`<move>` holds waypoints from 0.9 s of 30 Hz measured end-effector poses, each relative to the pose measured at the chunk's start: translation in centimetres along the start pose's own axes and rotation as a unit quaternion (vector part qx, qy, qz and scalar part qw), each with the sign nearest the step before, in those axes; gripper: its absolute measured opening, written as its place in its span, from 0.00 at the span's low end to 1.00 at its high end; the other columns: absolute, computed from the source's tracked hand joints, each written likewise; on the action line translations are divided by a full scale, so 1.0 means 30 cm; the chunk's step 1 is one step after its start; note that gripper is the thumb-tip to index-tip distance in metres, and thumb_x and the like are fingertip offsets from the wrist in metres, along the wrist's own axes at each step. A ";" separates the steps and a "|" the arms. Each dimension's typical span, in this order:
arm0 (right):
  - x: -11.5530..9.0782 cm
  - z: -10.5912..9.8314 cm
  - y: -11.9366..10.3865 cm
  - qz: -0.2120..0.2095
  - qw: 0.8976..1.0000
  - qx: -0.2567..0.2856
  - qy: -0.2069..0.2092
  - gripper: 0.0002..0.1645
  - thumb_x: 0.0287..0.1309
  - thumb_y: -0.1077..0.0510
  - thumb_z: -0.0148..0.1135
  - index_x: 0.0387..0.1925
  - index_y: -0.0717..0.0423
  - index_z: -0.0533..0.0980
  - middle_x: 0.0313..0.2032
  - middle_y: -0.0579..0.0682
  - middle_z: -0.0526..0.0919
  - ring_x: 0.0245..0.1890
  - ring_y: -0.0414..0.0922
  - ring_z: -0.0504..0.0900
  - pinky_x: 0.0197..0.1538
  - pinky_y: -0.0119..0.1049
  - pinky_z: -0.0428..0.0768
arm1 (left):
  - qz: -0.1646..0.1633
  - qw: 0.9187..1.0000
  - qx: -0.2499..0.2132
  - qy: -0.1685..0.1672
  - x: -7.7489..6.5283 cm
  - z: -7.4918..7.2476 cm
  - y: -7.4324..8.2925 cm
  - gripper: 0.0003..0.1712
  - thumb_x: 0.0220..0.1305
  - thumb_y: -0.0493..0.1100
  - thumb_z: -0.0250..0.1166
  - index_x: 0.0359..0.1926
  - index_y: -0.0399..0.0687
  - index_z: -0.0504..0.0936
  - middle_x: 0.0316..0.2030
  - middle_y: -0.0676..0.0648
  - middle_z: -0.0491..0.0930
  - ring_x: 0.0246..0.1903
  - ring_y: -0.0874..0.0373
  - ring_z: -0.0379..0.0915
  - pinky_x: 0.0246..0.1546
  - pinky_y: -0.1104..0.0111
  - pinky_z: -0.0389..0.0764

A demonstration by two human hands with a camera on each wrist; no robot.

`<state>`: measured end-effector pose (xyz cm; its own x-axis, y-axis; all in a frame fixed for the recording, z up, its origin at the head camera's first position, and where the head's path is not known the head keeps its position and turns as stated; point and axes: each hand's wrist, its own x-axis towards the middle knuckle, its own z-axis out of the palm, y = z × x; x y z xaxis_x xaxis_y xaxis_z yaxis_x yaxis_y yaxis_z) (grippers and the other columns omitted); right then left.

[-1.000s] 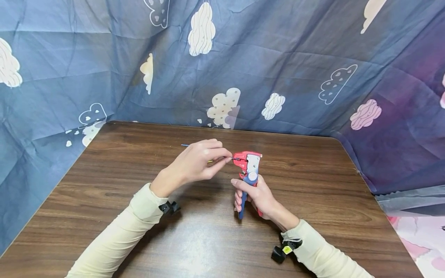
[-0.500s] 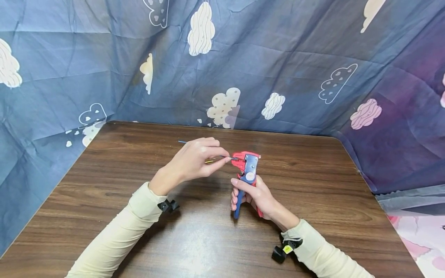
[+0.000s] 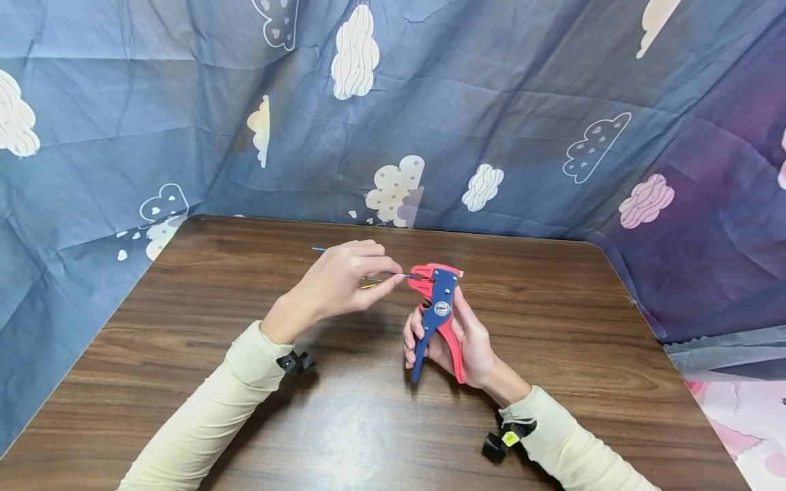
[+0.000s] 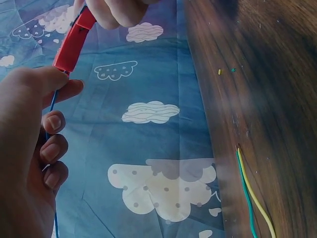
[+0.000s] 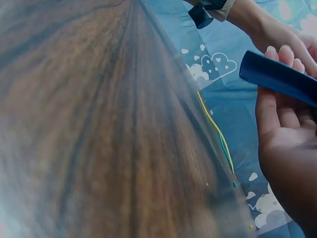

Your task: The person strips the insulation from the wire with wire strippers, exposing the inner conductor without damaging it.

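My left hand [image 3: 340, 279] pinches a thin blue wire [image 4: 56, 213] between thumb and index finger. The wire trails back along the palm, and its front end enters the red nose of the wire stripper [image 3: 442, 293]. In the left wrist view the thumb lies right against that red nose [image 4: 73, 49]. My right hand [image 3: 475, 348] holds the stripper upright above the table, fingers curled round the blue handle [image 5: 277, 74] and thumb behind the head. Both handles stand spread apart. The wire's tip is hidden inside the stripper.
On the wooden table [image 3: 245, 423] lie a yellow wire [image 4: 260, 203] and a green wire [image 4: 246, 193], side by side beyond the left hand. Small yellow [image 4: 220, 72] and green [image 4: 234, 70] bits lie near them. A cloud-patterned curtain [image 3: 522, 88] hangs behind.
The stripper's handles have spread apart and its blue side has turned toward the head camera. My right thumb has moved from the tool's front to behind it. The left hand has shifted slightly left.
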<state>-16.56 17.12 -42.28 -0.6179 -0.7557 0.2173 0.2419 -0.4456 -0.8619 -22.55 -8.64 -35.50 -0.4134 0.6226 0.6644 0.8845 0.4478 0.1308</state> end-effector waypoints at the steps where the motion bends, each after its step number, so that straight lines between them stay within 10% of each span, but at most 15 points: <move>1: 0.001 0.001 0.001 -0.003 1.000 -0.003 0.000 0.52 0.79 0.28 0.05 0.46 0.60 0.70 0.42 0.56 0.80 0.42 0.52 0.84 0.54 0.47 0.84 | 0.001 1.000 -0.001 0.003 0.001 -0.001 0.000 0.07 0.75 0.49 0.68 0.43 0.58 0.92 0.29 0.59 0.78 0.30 0.65 0.70 0.33 0.70 0.74; 16: -0.011 0.025 -0.005 -0.019 0.996 -0.056 0.070 0.43 0.80 0.28 0.08 0.65 0.47 0.64 0.36 0.46 0.77 0.33 0.47 0.83 0.43 0.44 0.87 | 0.008 1.000 -0.014 0.005 0.001 -0.005 0.006 0.07 0.74 0.49 0.68 0.42 0.58 0.93 0.28 0.60 0.77 0.30 0.65 0.69 0.33 0.70 0.73; 27: -0.009 0.019 -0.003 0.004 0.996 -0.054 0.066 0.48 0.79 0.26 0.07 0.46 0.55 0.68 0.33 0.47 0.78 0.30 0.47 0.82 0.38 0.43 0.85 | 0.017 1.000 -0.023 -0.001 0.000 -0.002 0.010 0.07 0.74 0.47 0.68 0.41 0.58 0.92 0.27 0.60 0.75 0.29 0.64 0.69 0.32 0.71 0.70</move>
<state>-15.99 17.10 -42.00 -0.7112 -0.6858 0.1545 0.1695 -0.3806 -0.9091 -22.26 -8.54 -35.41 -0.3843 0.6379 0.6674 0.9066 0.3972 0.1424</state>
